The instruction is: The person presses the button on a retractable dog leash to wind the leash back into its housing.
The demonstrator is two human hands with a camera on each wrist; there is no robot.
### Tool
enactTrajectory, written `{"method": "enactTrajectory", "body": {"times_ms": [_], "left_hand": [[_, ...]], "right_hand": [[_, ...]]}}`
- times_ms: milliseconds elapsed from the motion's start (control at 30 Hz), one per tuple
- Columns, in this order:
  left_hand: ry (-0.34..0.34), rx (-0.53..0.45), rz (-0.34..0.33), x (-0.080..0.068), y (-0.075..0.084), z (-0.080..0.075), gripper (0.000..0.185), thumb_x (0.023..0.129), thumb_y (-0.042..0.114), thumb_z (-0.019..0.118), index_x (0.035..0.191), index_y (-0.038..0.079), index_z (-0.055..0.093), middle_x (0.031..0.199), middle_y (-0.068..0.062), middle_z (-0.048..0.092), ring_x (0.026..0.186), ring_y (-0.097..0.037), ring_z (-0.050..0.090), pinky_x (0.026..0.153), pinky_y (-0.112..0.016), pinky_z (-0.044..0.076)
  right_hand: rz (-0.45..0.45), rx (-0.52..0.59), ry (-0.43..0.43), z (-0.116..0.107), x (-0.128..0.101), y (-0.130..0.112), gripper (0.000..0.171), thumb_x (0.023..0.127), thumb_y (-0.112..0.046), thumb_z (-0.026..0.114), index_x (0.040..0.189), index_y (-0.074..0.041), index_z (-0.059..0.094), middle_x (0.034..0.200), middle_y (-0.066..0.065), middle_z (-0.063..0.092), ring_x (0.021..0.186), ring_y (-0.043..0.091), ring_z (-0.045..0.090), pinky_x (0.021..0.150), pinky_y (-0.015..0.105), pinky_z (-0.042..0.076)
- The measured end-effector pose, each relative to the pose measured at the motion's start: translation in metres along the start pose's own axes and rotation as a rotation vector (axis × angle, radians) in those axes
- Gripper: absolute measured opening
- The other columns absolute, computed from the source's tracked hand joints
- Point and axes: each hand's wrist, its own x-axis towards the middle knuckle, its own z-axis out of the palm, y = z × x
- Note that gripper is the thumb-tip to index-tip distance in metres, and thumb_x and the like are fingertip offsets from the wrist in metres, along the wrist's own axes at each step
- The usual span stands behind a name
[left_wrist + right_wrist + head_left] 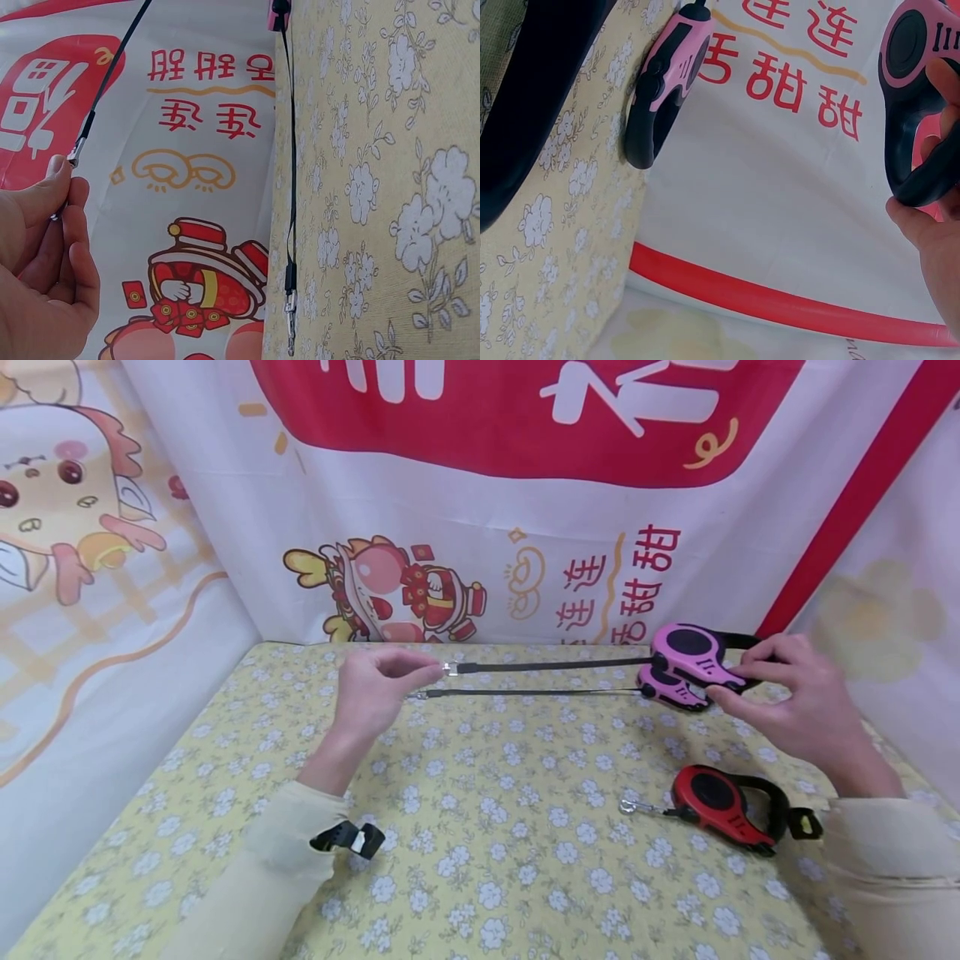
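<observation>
Left hand (pixel 375 687): fingertips pinch the metal clip (pixel 450 669) of the taut leash tape (pixel 551 666).
Right hand (pixel 795 693): fingers curled round the upper pink retractable leash (pixel 693 652), above a second one (pixel 670 687).
Advice: keep tape level, pull straight.
Surface: floral tablecloth (pixel 480 860); red leash (pixel 720 806) nearby.
Room: cartoon banner (pixel 465 485) behind.

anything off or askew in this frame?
Nothing damaged or spilled. One oddity: the second pink leash lies on the table with its cord pulled out and its clip loose, while the left hand and right hand stretch the other pink leash. The red leash is retracted.
</observation>
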Motion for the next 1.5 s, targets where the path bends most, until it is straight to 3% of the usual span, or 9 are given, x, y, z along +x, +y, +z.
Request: {"method": "enactTrajectory", "body": {"times_ms": [133,467,767,967,1100,1267,1500], "left_hand": [[-0.006,-0.002,-0.007,-0.001,0.001,0.003,0.022,0.093,0.034,0.085,0.109,0.020,0.083,0.110,0.001,0.079,0.101,-0.018,0.073,0.090,-0.039,0.059],[-0.018,0.003,0.005,-0.002,0.005,0.008,0.023,0.092,0.034,0.085,0.109,0.019,0.083,0.109,0.000,0.080,0.100,-0.017,0.074,0.088,-0.035,0.059],[-0.038,0.001,-0.002,-0.004,0.005,0.009,0.021,0.094,0.030,0.083,0.112,0.018,0.083,0.112,-0.003,0.081,0.103,-0.018,0.075,0.090,-0.033,0.059],[-0.042,0.014,0.006,-0.005,0.004,0.008,0.020,0.096,0.029,0.082,0.114,0.019,0.083,0.115,-0.003,0.081,0.105,-0.018,0.074,0.088,-0.032,0.059],[-0.047,0.009,0.012,-0.006,0.003,0.010,0.019,0.096,0.027,0.081,0.114,0.019,0.083,0.116,-0.002,0.081,0.106,-0.018,0.074,0.088,-0.031,0.059],[-0.057,0.001,0.034,-0.005,0.004,0.013,0.020,0.095,0.027,0.082,0.113,0.019,0.083,0.115,-0.002,0.081,0.104,-0.018,0.076,0.090,-0.033,0.061],[-0.090,-0.018,0.016,-0.009,0.005,0.018,0.018,0.096,0.026,0.081,0.113,0.022,0.083,0.115,0.001,0.081,0.105,-0.016,0.076,0.095,-0.035,0.061]], "right_hand": [[0.006,-0.024,-0.011,0.000,-0.001,-0.002,0.034,0.073,-0.018,0.097,0.091,0.006,0.081,0.100,-0.009,0.055,0.106,-0.010,0.039,0.087,0.011,0.030],[-0.018,-0.005,-0.004,0.000,-0.003,-0.002,0.045,0.080,-0.036,0.094,0.090,0.005,0.080,0.100,-0.010,0.056,0.106,-0.010,0.040,0.087,0.010,0.031],[-0.070,-0.004,-0.018,0.004,0.002,-0.006,0.066,0.086,-0.059,0.083,0.090,0.006,0.080,0.096,0.012,0.062,0.104,-0.009,0.040,0.088,0.010,0.031],[-0.084,-0.029,-0.046,0.007,0.006,-0.007,0.051,0.085,-0.046,0.089,0.091,0.004,0.081,0.095,0.010,0.064,0.102,-0.007,0.041,0.085,0.022,0.035],[-0.086,-0.045,-0.053,0.008,0.006,-0.009,0.050,0.085,-0.046,0.089,0.091,0.003,0.081,0.095,0.009,0.064,0.100,-0.006,0.040,0.082,0.030,0.036],[-0.107,-0.032,-0.063,0.010,0.006,-0.012,0.055,0.087,-0.052,0.085,0.090,0.003,0.081,0.094,0.010,0.064,0.099,-0.004,0.041,0.082,0.028,0.036],[-0.087,-0.046,-0.107,0.012,0.005,-0.017,0.034,0.080,-0.028,0.093,0.096,0.001,0.082,0.098,0.008,0.065,0.101,-0.004,0.041,0.081,0.029,0.038]]}}
